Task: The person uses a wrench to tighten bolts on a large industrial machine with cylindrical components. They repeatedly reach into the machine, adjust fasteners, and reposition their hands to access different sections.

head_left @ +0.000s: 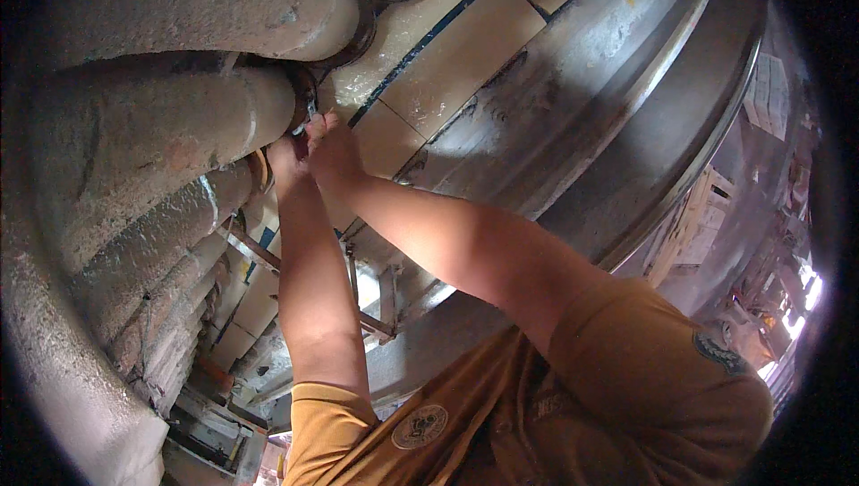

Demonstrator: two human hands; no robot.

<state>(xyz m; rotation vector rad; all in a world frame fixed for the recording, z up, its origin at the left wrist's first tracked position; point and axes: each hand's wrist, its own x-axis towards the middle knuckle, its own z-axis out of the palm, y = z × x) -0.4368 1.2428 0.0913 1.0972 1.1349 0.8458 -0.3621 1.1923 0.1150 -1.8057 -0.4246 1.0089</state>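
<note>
Upper left of centre, I see the right hand (329, 143) pinching a shiny piece (311, 108); left hand (286, 157), cannot tell. Cramped clearance beside the grey cylinder (170, 141) could cause slipping.

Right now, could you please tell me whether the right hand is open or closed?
Closed: the right hand is curled, knuckles bent, apparently around a small metallic piece.

Pretty much a factory or industrial workshop, it seems: big dusty tubes (161, 128) are lined up, tan panels (461, 52) are set alongside, and long grey ledges (671, 101) are streaked with grime.
</note>
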